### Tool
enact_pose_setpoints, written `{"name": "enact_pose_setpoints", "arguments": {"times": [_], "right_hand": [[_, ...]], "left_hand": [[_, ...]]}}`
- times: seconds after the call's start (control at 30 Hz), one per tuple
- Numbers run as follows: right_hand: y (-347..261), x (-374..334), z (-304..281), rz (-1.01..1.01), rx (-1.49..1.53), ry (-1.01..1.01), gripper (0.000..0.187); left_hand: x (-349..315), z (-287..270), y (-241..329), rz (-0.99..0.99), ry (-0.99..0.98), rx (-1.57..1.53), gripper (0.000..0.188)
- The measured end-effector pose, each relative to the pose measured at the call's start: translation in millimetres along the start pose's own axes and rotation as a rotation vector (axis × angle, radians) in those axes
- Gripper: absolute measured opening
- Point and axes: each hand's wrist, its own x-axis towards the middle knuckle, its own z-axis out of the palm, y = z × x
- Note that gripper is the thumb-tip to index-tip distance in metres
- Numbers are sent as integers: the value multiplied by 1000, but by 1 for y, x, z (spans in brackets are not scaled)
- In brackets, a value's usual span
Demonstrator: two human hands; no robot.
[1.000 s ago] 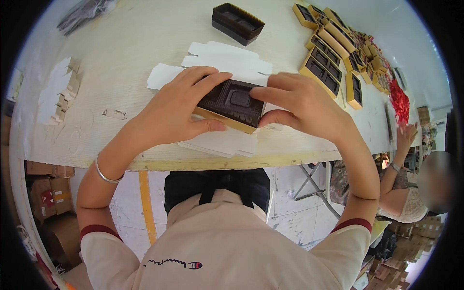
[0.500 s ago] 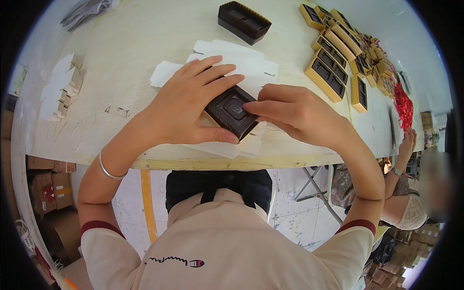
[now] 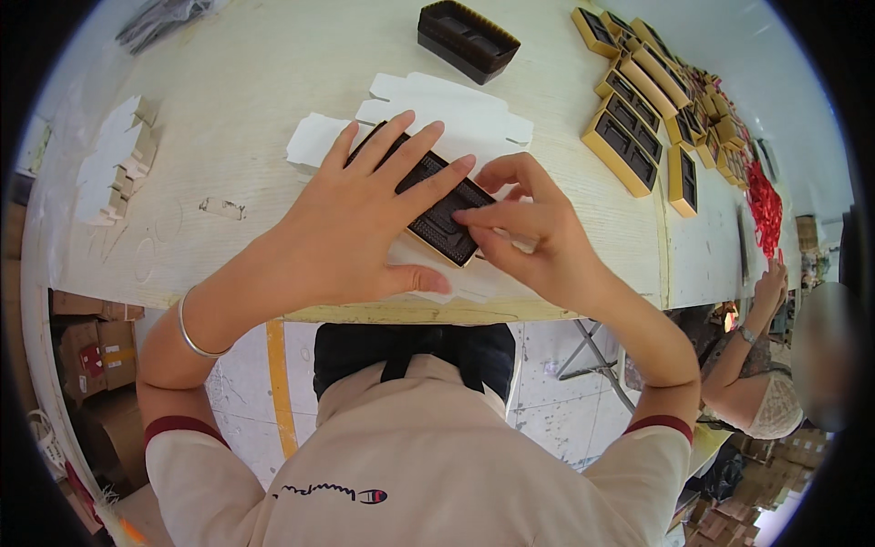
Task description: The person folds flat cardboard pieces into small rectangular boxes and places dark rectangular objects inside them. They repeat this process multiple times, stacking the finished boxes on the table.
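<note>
Black tray (image 3: 441,228), slanted, under both hands (image 3: 346,214)

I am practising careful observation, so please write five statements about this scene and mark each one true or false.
1. The left hand is spread over a black compartment tray. True.
2. The right hand is far from that tray. False: it reaches the tray.
3. The metal bangle is on the right forearm. False: it is on the left forearm.
4. Stacked dark plastic trays stand beyond the white carton blanks. True.
5. The red strands lie at the picture's left. False: they are at its right.
</note>
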Motion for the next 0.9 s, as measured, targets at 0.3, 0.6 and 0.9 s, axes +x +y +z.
{"name": "enact_pose_setpoints", "arguments": {"times": [0.3,0.6,0.9], "right_hand": [[-8,-18,21,-97,-398,169,49],[-9,-46,-31,-55,-368,237,44],[84,-131,-87,347,-621,313,36]], "left_hand": [[6,12,-7,-12,87,-20,72],[2,-22,14,36,261,-86,70],[-49,-92,33,541,-279,-731,31]]}}
